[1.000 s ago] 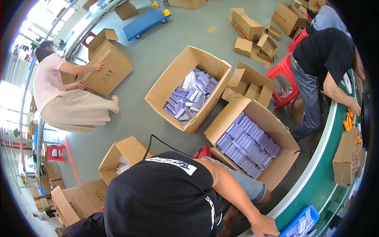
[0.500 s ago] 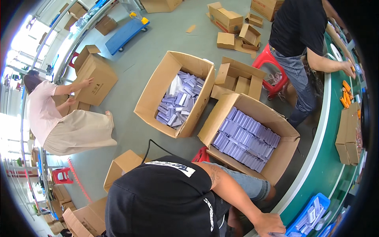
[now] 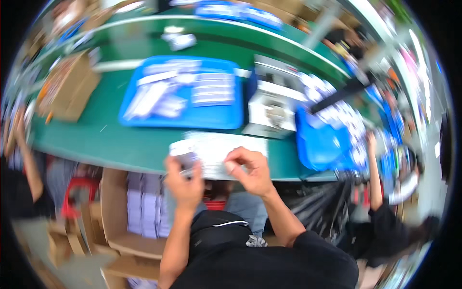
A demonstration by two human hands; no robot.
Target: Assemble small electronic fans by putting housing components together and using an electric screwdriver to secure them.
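My left hand (image 3: pixel 185 185) is closed round a small pale box-shaped piece (image 3: pixel 184 155), held above the front edge of the green bench. Its top looks white and its side greyish purple; motion blur hides the detail. To the right, my right hand (image 3: pixel 252 173) is raised with thumb and forefinger pinched together. Whatever is between those fingertips is too blurred to make out. A white sheet (image 3: pixel 219 144) lies on the bench behind and between my hands. Beyond it stands a blue tray (image 3: pixel 180 123) with pale purple-white boxes (image 3: pixel 214 89) in it.
A grey-white device (image 3: pixel 272 108) stands right of the tray, beside a blue bin (image 3: pixel 322 149) with many pale pieces. At left is a cardboard box (image 3: pixel 72 91). Below the bench, a carton (image 3: pixel 115 212) holds stacked purple pieces. Co-workers' arms (image 3: pixel 373 173) show at both sides.
The view has swung from the floor with open cartons round to the green bench. Both my hands now show in front of me, the left with a pale piece.
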